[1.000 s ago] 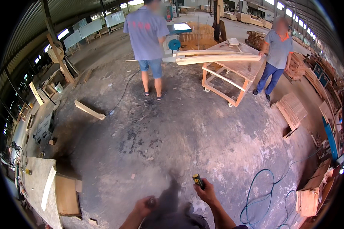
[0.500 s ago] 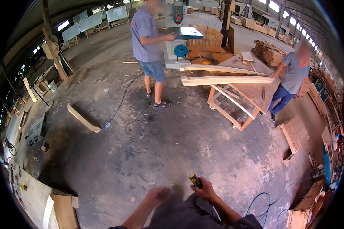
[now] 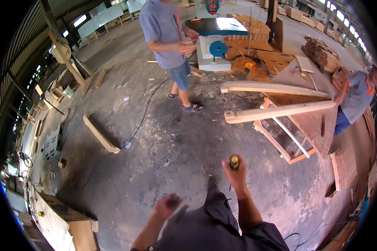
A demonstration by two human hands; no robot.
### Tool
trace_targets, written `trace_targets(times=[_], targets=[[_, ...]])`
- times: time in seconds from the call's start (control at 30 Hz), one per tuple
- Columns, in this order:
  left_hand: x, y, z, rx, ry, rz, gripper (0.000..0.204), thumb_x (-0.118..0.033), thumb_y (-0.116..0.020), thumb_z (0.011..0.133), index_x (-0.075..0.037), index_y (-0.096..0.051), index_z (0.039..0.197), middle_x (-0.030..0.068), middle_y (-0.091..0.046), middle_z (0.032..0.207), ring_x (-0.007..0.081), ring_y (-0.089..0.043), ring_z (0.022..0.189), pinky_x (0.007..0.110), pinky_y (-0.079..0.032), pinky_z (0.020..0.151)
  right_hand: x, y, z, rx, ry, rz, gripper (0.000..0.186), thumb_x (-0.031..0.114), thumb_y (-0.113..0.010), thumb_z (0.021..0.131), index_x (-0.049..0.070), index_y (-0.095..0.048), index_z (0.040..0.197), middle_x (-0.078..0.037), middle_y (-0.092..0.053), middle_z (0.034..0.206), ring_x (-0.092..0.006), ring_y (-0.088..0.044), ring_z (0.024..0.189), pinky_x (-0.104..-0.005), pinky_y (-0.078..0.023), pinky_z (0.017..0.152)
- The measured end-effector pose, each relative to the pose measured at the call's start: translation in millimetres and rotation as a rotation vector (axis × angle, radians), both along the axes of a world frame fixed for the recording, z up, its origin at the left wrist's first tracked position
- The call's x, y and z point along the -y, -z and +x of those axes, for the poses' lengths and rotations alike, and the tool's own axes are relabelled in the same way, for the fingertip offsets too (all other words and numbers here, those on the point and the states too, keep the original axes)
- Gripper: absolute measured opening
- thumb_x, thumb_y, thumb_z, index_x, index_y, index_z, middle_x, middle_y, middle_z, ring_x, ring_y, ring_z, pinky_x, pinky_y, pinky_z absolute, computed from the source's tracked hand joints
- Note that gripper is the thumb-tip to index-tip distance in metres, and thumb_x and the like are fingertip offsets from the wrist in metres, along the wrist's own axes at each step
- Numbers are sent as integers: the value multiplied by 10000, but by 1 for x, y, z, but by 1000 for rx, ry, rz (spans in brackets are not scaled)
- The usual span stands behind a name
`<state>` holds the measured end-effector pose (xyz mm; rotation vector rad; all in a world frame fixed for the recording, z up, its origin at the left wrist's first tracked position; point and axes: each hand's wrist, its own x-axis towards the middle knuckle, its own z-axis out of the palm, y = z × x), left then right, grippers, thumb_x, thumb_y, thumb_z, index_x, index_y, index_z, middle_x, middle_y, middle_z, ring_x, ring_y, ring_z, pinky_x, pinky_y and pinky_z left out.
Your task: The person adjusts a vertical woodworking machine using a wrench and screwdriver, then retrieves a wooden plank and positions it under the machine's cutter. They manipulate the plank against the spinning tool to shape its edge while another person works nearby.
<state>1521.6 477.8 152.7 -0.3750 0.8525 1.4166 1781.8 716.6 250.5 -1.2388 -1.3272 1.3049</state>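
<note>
My right hand is raised ahead of my body and closed around a screwdriver. The screwdriver's yellow and black handle pokes out above the fist, and a thin dark shaft shows below it. Lower and to the left, my left hand hangs in front of my dark clothes with its fingers curled. A dark patch lies within those fingers, too blurred to name. Neither hand touches the two long timber beams resting across a wheeled wooden table ahead on the right.
A person in a grey shirt stands ahead by a machine with a flat table. Another person is at the beams' far right end. On the floor lie a short timber and a black cable. A wooden bench stands lower left.
The wheeled table, beams and machine now appear nearer. My right hand has risen forward with the screwdriver. My left hand stays low. The person by the machine has brought both hands together.
</note>
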Motion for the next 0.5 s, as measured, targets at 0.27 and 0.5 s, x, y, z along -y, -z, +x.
trace_targets(times=[0.27, 0.5], targets=[[-186, -71, -73, -33, -35, 168, 343, -310, -542, 1004, -82, -544, 1260, 166, -629, 1109, 297, -636, 921, 380, -544, 722, -295, -81, -145, 156, 16, 498, 235, 99, -782, 816, 40, -672, 1014, -87, -693, 938, -230, -674, 860, -322, -513, 762], [-323, -59, -186, -179, 69, 278, 306, -223, -528, 1027, -8, -546, 1244, 154, -657, 1093, 237, -645, 887, 355, -548, 702, -451, -107, -318, 88, -184, 769, 370, 90, -809, 767, 60, -694, 1117, -129, -659, 1197, -288, -653, 1076, -367, -514, 892]])
